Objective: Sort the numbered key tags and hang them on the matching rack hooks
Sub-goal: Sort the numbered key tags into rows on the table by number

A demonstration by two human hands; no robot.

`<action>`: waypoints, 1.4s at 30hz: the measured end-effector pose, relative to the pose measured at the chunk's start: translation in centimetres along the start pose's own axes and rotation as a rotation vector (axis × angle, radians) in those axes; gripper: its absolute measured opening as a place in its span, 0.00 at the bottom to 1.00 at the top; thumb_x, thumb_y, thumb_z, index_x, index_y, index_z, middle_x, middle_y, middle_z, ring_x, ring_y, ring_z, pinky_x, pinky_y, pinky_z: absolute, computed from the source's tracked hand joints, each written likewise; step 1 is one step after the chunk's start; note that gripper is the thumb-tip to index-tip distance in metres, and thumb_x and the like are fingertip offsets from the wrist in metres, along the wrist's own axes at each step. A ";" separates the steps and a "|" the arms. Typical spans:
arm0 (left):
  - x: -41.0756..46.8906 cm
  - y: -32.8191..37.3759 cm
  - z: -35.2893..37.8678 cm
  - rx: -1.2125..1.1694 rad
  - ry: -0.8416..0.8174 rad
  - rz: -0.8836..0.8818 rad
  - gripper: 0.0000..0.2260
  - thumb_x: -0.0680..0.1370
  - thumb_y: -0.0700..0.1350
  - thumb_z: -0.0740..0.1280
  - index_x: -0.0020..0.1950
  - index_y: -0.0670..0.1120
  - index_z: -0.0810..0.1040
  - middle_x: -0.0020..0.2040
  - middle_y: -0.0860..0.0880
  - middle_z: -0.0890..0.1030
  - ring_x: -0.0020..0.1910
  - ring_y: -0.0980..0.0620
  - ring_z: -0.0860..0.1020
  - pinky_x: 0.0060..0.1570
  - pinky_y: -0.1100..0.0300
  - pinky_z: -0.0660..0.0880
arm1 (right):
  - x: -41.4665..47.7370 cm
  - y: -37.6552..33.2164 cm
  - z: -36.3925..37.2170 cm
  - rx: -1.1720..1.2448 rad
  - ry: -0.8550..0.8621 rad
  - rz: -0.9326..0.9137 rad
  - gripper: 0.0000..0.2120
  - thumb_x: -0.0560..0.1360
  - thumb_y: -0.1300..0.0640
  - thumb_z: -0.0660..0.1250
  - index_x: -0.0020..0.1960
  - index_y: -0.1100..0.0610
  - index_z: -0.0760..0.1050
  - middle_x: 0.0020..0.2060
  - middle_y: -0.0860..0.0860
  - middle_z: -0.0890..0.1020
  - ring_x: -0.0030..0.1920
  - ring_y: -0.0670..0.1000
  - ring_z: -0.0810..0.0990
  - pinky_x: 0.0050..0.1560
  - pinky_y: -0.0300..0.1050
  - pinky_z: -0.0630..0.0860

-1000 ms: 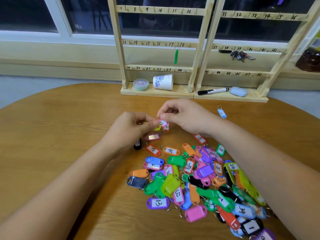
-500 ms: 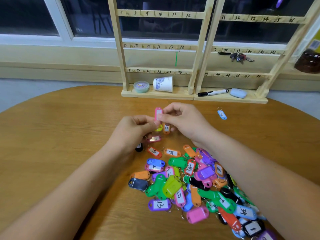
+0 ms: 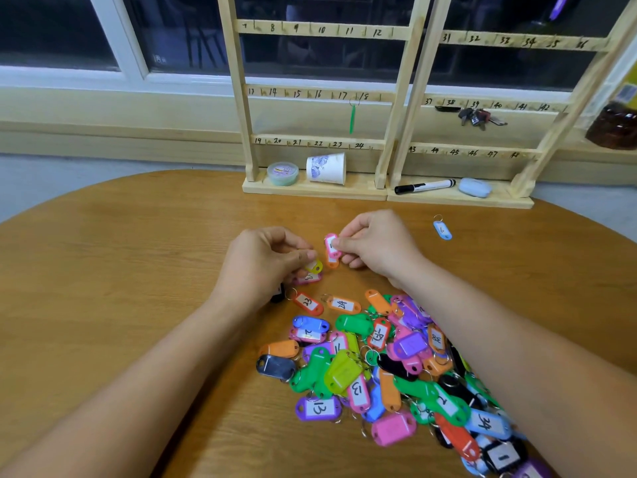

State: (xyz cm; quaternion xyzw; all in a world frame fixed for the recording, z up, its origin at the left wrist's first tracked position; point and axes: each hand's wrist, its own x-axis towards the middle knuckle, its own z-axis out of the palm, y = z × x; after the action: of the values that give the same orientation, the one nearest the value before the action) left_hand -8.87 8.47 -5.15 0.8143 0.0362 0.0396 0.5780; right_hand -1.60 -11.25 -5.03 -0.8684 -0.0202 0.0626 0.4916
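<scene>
A pink key tag (image 3: 331, 243) is pinched in the right hand (image 3: 375, 243), while the left hand (image 3: 265, 260) curls just beside it over a yellow tag (image 3: 315, 267), grip unclear, the heap of tags (image 3: 379, 367) lying nearer on the table (image 3: 103, 288) and the numbered rack (image 3: 401, 98) standing beyond

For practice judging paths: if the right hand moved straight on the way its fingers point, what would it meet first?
Probably the left hand and its yellow tag: the right hand, pinching a pink tag, points across at them, though depth is unclear.
</scene>
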 end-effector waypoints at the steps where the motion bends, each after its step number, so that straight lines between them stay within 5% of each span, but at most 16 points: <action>1: 0.1 -0.2 0.0 -0.020 -0.009 -0.005 0.02 0.77 0.43 0.79 0.48 0.47 0.88 0.39 0.46 0.88 0.36 0.51 0.85 0.42 0.54 0.83 | 0.0 0.0 0.0 -0.031 0.006 -0.008 0.06 0.76 0.58 0.80 0.45 0.57 0.83 0.33 0.53 0.87 0.38 0.54 0.88 0.44 0.53 0.86; 7: 0.3 -0.2 0.2 -0.091 -0.003 -0.045 0.06 0.81 0.38 0.73 0.57 0.45 0.84 0.41 0.44 0.88 0.44 0.42 0.88 0.46 0.51 0.86 | 0.0 0.7 0.3 -0.264 0.048 -0.107 0.08 0.73 0.54 0.82 0.41 0.52 0.83 0.34 0.49 0.87 0.38 0.49 0.86 0.46 0.52 0.84; 12: 0.2 0.1 0.2 -0.137 -0.017 -0.065 0.06 0.79 0.38 0.76 0.53 0.38 0.82 0.41 0.40 0.88 0.40 0.45 0.88 0.38 0.59 0.84 | 0.1 0.8 0.5 -0.301 0.062 -0.120 0.10 0.72 0.53 0.82 0.40 0.52 0.82 0.35 0.48 0.86 0.39 0.48 0.85 0.44 0.50 0.83; 18: 0.0 0.0 0.3 -0.020 -0.013 -0.006 0.07 0.75 0.47 0.81 0.47 0.46 0.87 0.40 0.45 0.88 0.37 0.51 0.86 0.37 0.61 0.81 | -0.9 0.2 0.2 -0.270 0.097 -0.182 0.09 0.78 0.50 0.76 0.41 0.51 0.81 0.34 0.47 0.84 0.37 0.45 0.81 0.38 0.42 0.72; 22: -0.2 0.2 0.4 -0.070 -0.007 0.036 0.07 0.74 0.49 0.81 0.47 0.47 0.88 0.40 0.43 0.87 0.42 0.41 0.87 0.46 0.45 0.84 | -3.1 -0.8 -0.8 -0.023 -0.176 -0.221 0.10 0.80 0.49 0.74 0.46 0.54 0.85 0.37 0.50 0.86 0.35 0.43 0.80 0.37 0.37 0.73; 26: -0.7 0.8 1.1 -0.110 -0.015 0.033 0.08 0.74 0.49 0.80 0.47 0.45 0.87 0.39 0.42 0.87 0.36 0.52 0.83 0.38 0.55 0.80 | -3.5 0.0 -1.8 0.026 -0.250 -0.213 0.03 0.77 0.56 0.78 0.50 0.53 0.86 0.37 0.48 0.85 0.37 0.43 0.79 0.36 0.39 0.74; 31: -1.3 1.1 2.3 -0.149 -0.049 0.028 0.07 0.76 0.51 0.78 0.49 0.48 0.88 0.39 0.44 0.87 0.37 0.52 0.84 0.36 0.57 0.79 | -4.0 0.1 -3.3 0.121 -0.309 -0.135 0.03 0.77 0.62 0.77 0.49 0.57 0.84 0.34 0.49 0.83 0.36 0.45 0.79 0.32 0.37 0.73; 36: -1.6 1.0 2.8 -0.101 -0.050 0.084 0.05 0.82 0.48 0.73 0.54 0.49 0.87 0.44 0.50 0.89 0.42 0.52 0.86 0.43 0.61 0.82 | -2.7 1.4 -7.8 0.119 -0.118 -0.087 0.05 0.76 0.63 0.77 0.51 0.62 0.85 0.36 0.52 0.84 0.34 0.44 0.78 0.32 0.37 0.73; 42: -1.5 0.1 3.0 0.157 -0.093 0.159 0.03 0.82 0.49 0.73 0.50 0.53 0.86 0.42 0.55 0.88 0.41 0.50 0.86 0.40 0.53 0.84 | 1.4 5.3 -13.9 0.067 0.242 0.063 0.02 0.77 0.60 0.77 0.47 0.53 0.87 0.43 0.53 0.87 0.36 0.45 0.78 0.34 0.39 0.75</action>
State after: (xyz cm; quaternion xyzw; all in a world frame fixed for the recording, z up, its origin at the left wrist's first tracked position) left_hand -10.04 5.50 -6.07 0.8583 -0.0525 0.0447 0.5086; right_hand 1.40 -25.72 -2.62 -0.8528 0.0687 -0.0265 0.5171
